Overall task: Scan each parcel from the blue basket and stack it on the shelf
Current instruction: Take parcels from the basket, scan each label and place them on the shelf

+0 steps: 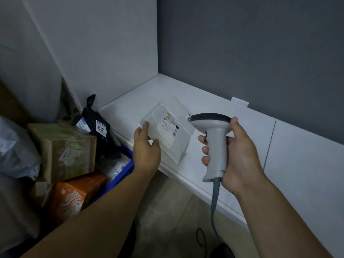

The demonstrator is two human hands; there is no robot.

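A white shelf [245, 133] runs along a dark grey wall [242, 53], closed on its left by a white side panel [104, 53]. The light is dim.

The parcel [167, 138] is a thin, flat pouch of pale, partly see-through plastic. It sits on the shelf close to the front edge, turned at an angle. A white shipping label [170, 123] with small black print and barcodes is stuck on its upper face. It seems to rest flat on the board, though the near corner may be slightly raised; the view does not settle it.

The left hand [146, 146] reaches in over the shelf edge, back of the hand upward, and pinches the parcel's near left edge, with the thumb on top and the fingers curled below.

The right hand [240, 155] is held over the shelf's front edge to the right of the parcel. Its fingers are wrapped round the handle of a grey barcode scanner [216, 142] and the thumb rests against the dark-topped head, which points toward the label. The scanner's cable [214, 207] hangs down toward the floor.

To the left, below the shelf, the blue basket [122, 174] holds a black bag [93, 118] tagged 2018, a cardboard box [68, 151] and an orange box [74, 196].
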